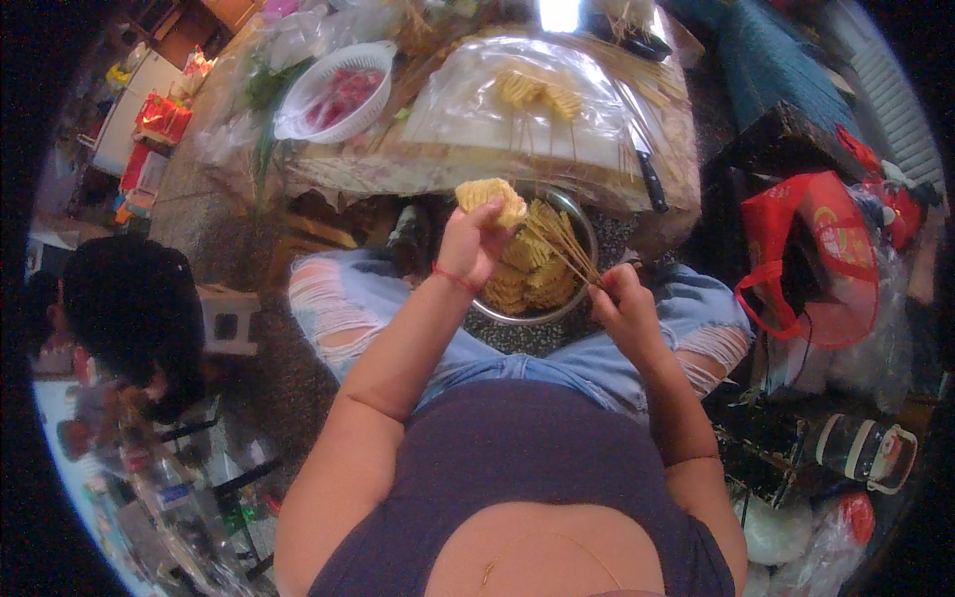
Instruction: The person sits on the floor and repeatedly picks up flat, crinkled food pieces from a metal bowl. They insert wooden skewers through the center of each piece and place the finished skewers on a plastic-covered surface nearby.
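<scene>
My left hand (477,242) grips a pale yellow, ridged food piece (489,200) between thumb and fingers, above the far left rim of a metal basin. My right hand (625,298) is closed around a bundle of thin wooden skewers (567,246), which point up and left across the basin. Between my knees, the round metal basin (588,224) holds many similar yellow ridged pieces (526,276). Ahead on the table, two or so skewered yellow pieces (537,93) lie on a board covered with clear plastic (455,112). Their sticks point towards me.
A white plastic colander (292,112) with red contents stands on the table (336,168) at left. A black-handled knife (652,183) projects over the near table edge. More loose skewers (634,74) lie beside the board. At right hangs a red bag (821,224). A dark-clothed person (134,321) is at left.
</scene>
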Demonstrator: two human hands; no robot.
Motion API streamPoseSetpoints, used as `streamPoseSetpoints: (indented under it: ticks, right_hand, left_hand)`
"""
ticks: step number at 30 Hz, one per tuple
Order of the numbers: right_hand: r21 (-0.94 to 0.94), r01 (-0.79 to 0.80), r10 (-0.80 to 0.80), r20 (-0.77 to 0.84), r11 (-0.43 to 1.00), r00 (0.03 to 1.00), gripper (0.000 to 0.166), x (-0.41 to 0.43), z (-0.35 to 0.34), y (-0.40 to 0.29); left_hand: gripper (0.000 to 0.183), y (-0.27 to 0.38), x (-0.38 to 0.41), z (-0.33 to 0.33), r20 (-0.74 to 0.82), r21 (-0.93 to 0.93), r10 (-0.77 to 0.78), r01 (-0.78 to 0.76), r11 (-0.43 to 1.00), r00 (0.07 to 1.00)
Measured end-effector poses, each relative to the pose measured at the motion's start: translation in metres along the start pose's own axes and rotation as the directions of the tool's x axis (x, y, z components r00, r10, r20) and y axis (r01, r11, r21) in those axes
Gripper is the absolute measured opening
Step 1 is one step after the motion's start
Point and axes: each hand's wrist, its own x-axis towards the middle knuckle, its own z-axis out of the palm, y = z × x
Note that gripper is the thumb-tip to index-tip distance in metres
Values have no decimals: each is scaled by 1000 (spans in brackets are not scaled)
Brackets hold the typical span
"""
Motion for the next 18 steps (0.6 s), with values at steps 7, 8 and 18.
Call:
streamPoseSetpoints:
  ticks: [7, 8, 18]
  right_hand:
    - [-64, -24, 23, -4, 998, 1000, 20, 1, -2, -4]
    - [-76, -22, 21, -8, 997, 1000, 20, 1, -1, -3]
    - [-75, 34, -35, -11, 997, 999, 21, 4, 2, -3]
  left_hand:
    - [39, 2, -9, 17, -9, 231, 220, -212, 950, 975]
    - [41, 2, -9, 18, -15, 262, 236, -224, 939, 972]
    - [48, -13, -7, 11, 8, 471, 267, -239, 849, 964]
